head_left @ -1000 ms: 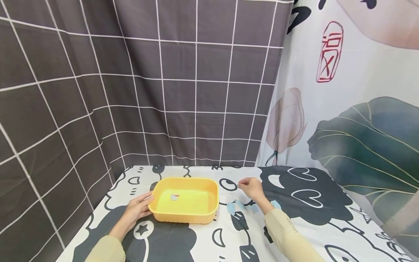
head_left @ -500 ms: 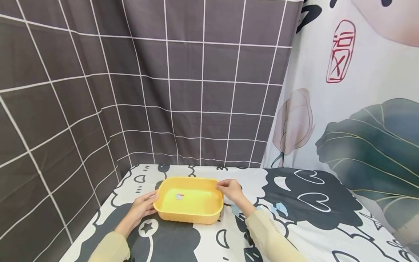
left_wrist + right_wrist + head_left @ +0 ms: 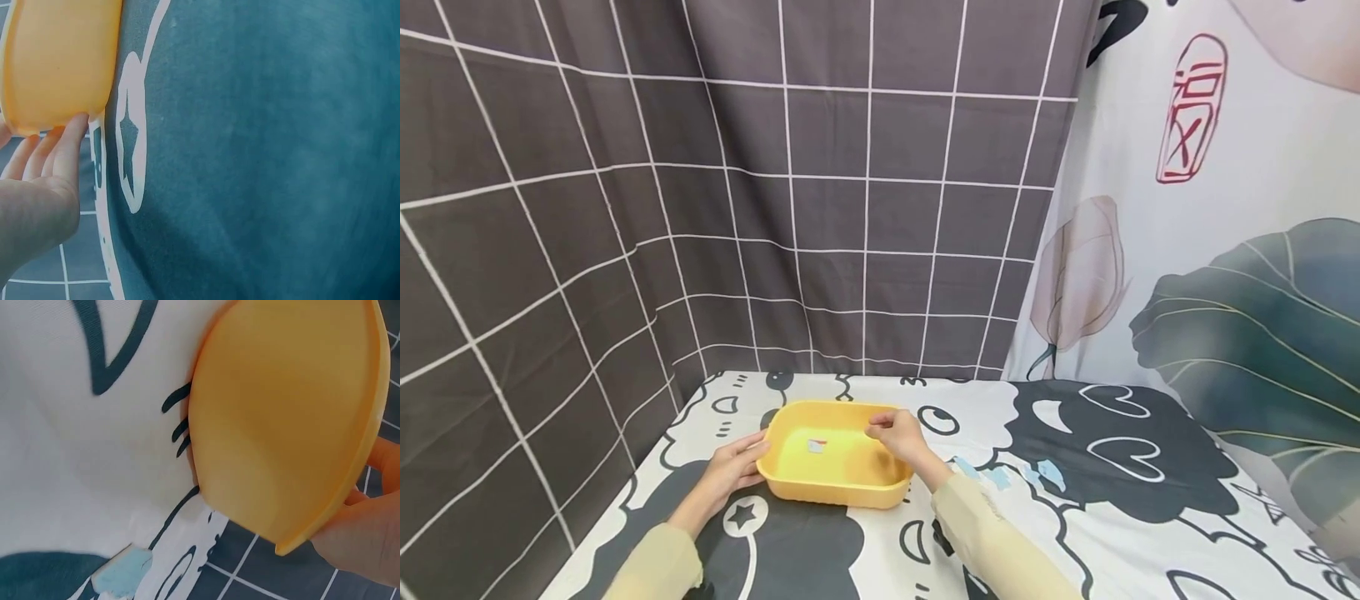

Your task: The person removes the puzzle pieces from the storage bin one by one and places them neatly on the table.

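Note:
A shallow yellow plastic basin [image 3: 835, 493] sits on the patterned cloth. My left hand [image 3: 730, 468] holds its left end, fingers against the outer wall; in the left wrist view the fingers [image 3: 70, 147] touch the basin wall [image 3: 62, 69] from outside. My right hand [image 3: 901, 435] is over the basin's right part, fingertips drawn together. Whatever may be between them is hidden; in the right wrist view the basin [image 3: 287, 419] covers the fingertips. On the basin floor lies a small whitish piece with a red mark [image 3: 816, 447].
Several small light blue pieces [image 3: 998, 477] lie on the cloth right of the basin; one blue piece [image 3: 124, 572] shows in the right wrist view. A dark grid curtain [image 3: 865, 208] hangs behind and at left, a floral curtain [image 3: 1150, 275] at right.
My right hand has moved left from beside the basin, across its right rim, to above its inside. The left hand stays on the left end. The head view has shifted slightly.

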The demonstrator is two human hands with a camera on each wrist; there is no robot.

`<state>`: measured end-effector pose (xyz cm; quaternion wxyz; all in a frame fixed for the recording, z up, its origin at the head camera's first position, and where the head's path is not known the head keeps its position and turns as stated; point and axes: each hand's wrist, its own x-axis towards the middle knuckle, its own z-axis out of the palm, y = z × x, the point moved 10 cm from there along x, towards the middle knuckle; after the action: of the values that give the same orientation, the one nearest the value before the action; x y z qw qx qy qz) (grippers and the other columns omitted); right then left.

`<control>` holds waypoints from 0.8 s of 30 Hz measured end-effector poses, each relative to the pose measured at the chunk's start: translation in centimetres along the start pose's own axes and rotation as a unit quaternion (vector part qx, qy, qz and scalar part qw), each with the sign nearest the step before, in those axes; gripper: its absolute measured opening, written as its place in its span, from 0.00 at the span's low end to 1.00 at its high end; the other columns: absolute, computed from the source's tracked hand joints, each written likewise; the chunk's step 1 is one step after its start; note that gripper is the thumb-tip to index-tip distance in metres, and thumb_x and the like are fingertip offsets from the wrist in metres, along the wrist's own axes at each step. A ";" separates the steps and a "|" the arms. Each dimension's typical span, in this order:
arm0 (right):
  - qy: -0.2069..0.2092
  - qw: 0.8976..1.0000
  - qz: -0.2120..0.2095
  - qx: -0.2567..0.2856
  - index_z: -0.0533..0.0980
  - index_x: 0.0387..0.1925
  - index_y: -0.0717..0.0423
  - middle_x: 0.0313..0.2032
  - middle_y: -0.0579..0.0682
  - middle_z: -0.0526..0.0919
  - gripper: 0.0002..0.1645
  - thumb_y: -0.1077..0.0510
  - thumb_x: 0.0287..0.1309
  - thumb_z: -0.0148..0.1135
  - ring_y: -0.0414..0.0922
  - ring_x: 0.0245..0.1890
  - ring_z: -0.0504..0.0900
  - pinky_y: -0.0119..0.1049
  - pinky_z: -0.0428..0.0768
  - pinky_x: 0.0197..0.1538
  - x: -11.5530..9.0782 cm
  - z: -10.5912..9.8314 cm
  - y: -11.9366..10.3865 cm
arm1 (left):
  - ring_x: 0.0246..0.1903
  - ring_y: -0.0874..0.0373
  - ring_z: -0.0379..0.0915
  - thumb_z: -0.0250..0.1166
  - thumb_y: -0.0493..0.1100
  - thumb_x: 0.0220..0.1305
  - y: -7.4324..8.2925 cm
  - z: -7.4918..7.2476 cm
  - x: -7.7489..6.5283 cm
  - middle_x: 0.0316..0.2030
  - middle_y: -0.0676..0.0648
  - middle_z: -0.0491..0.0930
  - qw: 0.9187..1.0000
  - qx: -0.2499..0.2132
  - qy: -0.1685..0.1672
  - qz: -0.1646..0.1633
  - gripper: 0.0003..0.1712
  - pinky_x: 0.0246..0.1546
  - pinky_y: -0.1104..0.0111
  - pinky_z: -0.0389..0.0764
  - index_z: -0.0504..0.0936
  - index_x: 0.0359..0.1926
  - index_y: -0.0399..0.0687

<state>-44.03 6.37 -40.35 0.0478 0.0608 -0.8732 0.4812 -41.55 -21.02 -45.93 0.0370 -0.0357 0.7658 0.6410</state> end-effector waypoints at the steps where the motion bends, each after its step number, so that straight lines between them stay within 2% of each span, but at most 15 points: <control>1: -0.004 1.000 -0.004 0.000 0.83 0.38 0.68 0.35 0.60 0.87 0.11 0.64 0.53 0.67 0.43 0.32 0.83 0.31 0.83 0.37 0.1 0.3 -0.2 | 0.47 0.51 0.84 0.59 0.47 0.70 0.0 -0.1 0.0 0.61 0.29 0.73 1.000 0.000 0.002 0.000 0.33 0.44 0.62 0.87 0.64 0.69 0.32; 5: -0.013 1.000 -0.016 -0.009 0.83 0.37 0.68 0.34 0.59 0.88 0.11 0.64 0.52 0.68 0.43 0.32 0.82 0.28 0.80 0.35 0.7 1.5 -0.7 | 0.47 0.51 0.84 0.59 0.49 0.70 0.3 -0.3 0.1 0.61 0.30 0.73 1.000 0.008 0.003 0.002 0.35 0.44 0.63 0.87 0.64 0.69 0.33; 8: -0.020 1.000 -0.010 -0.011 0.83 0.37 0.68 0.33 0.58 0.88 0.11 0.64 0.52 0.68 0.42 0.32 0.82 0.26 0.79 0.34 0.9 2.6 -0.7 | 0.46 0.53 0.84 0.59 0.49 0.70 0.4 -0.2 0.0 0.61 0.30 0.73 1.000 0.010 0.003 -0.004 0.35 0.44 0.64 0.87 0.64 0.69 0.33; 15: -0.042 0.999 0.007 0.027 0.81 0.39 0.70 0.33 0.59 0.86 0.12 0.66 0.52 0.67 0.42 0.30 0.79 0.28 0.80 0.34 0.4 5.2 -1.0 | 0.45 0.54 0.84 0.59 0.48 0.70 0.2 0.1 -0.2 0.60 0.30 0.74 1.000 0.007 0.001 -0.005 0.34 0.43 0.64 0.87 0.65 0.69 0.33; 19: -0.045 0.999 -0.001 0.022 0.81 0.39 0.72 0.31 0.59 0.84 0.13 0.67 0.52 0.68 0.42 0.29 0.77 0.29 0.79 0.33 0.8 6.5 -1.7 | 0.46 0.51 0.84 0.59 0.47 0.70 0.3 0.0 -0.2 0.60 0.29 0.74 1.000 0.005 0.000 -0.001 0.33 0.44 0.63 0.87 0.64 0.68 0.32; 24: -0.052 0.999 -0.013 0.006 0.80 0.40 0.72 0.34 0.59 0.84 0.14 0.67 0.51 0.68 0.45 0.33 0.79 0.33 0.81 0.37 1.1 8.0 -2.2 | 0.46 0.50 0.84 0.59 0.46 0.69 0.2 0.1 -0.2 0.59 0.30 0.75 1.000 -0.001 0.003 -0.001 0.33 0.43 0.62 0.87 0.65 0.68 0.31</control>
<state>-44.99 -1.60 -42.60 0.0079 0.0979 -0.8708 0.4817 -41.38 -20.93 -45.72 0.0352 -0.0378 0.7655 0.6414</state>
